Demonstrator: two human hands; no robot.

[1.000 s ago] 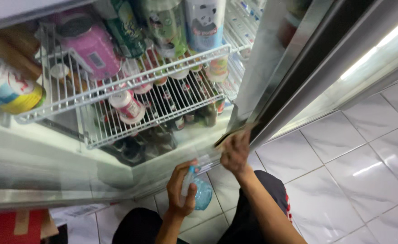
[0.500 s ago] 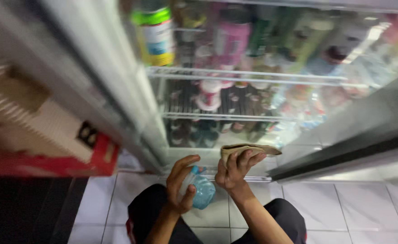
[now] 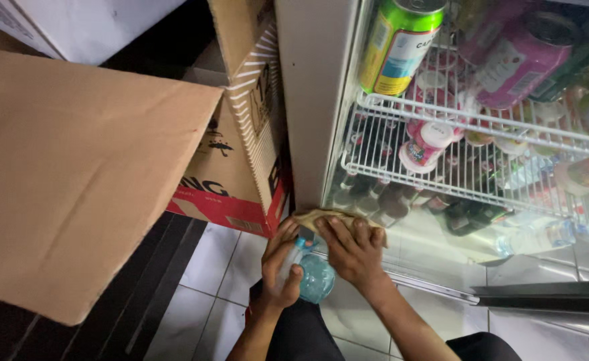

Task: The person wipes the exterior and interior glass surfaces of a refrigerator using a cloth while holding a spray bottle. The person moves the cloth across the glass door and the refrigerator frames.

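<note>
Beside cardboard boxes (image 3: 241,167), left hand (image 3: 282,267) grips a blue bottle (image 3: 314,277); right hand (image 3: 351,251) presses a cloth (image 3: 321,217) flat on the fridge's bottom edge (image 3: 435,284).

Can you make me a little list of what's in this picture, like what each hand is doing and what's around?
place: in front of a glass-door drinks fridge, on a white tiled floor
left hand: holds a clear blue spray bottle
right hand: presses a tan cloth against the bottom corner of the glass
inside the fridge: a green can, a pink can and bottles on white wire shelves
beside the fridge: open cardboard boxes
</note>
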